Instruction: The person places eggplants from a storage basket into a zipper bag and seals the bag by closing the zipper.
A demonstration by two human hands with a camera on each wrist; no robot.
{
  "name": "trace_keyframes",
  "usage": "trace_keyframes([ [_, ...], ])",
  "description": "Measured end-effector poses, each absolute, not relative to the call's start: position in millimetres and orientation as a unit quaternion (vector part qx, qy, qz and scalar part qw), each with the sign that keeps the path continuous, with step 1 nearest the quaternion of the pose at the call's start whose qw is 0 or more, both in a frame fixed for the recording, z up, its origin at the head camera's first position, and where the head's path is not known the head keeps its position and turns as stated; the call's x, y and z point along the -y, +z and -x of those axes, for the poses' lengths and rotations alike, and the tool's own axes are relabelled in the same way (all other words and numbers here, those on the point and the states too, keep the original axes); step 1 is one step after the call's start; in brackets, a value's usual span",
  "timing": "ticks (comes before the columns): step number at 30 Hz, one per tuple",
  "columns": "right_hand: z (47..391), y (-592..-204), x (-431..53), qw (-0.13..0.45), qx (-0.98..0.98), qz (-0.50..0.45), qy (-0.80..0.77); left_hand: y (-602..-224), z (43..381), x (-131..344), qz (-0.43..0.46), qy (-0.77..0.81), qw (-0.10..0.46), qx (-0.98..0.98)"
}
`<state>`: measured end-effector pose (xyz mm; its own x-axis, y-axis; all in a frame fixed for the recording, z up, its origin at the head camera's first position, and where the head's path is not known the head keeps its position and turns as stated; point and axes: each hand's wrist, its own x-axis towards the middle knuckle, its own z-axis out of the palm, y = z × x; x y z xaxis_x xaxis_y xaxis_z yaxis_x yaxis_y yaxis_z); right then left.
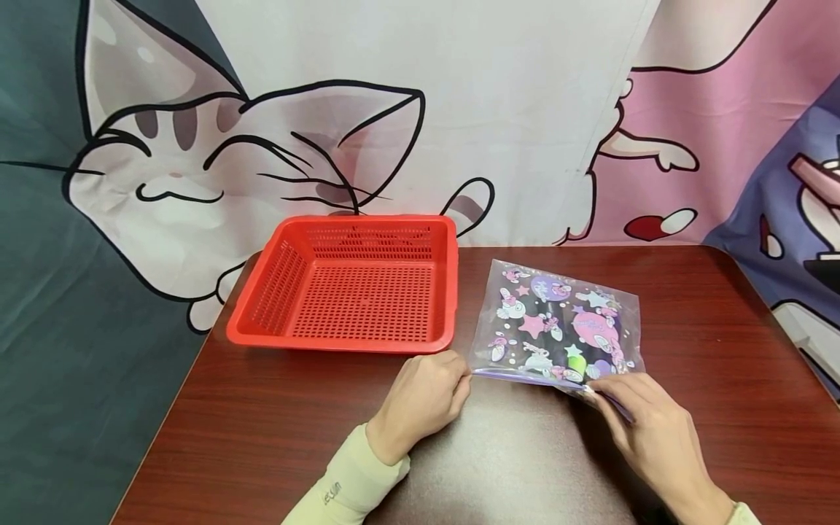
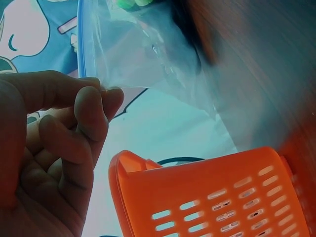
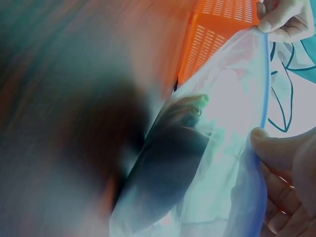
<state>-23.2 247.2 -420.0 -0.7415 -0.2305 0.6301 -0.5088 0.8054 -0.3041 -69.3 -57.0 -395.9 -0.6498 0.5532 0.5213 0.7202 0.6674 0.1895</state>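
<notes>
A clear zip bag printed with pink, purple and white cartoon figures is held up off the table, its purple zip edge toward me. Inside show a dark object and a small green piece; their kind is unclear through the plastic. My left hand pinches the bag's left corner between thumb and fingertips, in the left wrist view too. Farther right along the zip edge, my right hand pinches the strip by a small white bit, thumb on one side and fingers on the other.
A red plastic basket with perforated walls stands at the back left of the brown wooden table, just beyond my left hand. Behind the table hangs a cloth printed with cartoon animals.
</notes>
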Motion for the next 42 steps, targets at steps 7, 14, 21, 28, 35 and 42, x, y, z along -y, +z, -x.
trace_keyframes([
  [7,19,-420,-255,0.28,0.915,-0.186,0.222,-395,69,57,0.357,-0.2,0.212,0.888],
  [14,18,-420,-258,0.281,0.917,-0.18,0.219,-395,69,58,0.355,-0.202,0.209,0.889],
  [21,18,-419,-258,0.295,0.91,-0.178,0.23,-395,70,61,0.349,-0.203,0.209,0.891],
  [28,17,-421,-262,0.302,0.91,-0.171,0.228,-396,70,61,0.349,-0.203,0.208,0.891],
  [35,18,-425,-267,0.317,0.905,-0.167,0.229,-397,70,62,0.347,-0.201,0.207,0.892],
  [42,17,-425,-271,0.321,0.906,-0.161,0.225,-398,69,62,0.347,-0.201,0.202,0.894],
])
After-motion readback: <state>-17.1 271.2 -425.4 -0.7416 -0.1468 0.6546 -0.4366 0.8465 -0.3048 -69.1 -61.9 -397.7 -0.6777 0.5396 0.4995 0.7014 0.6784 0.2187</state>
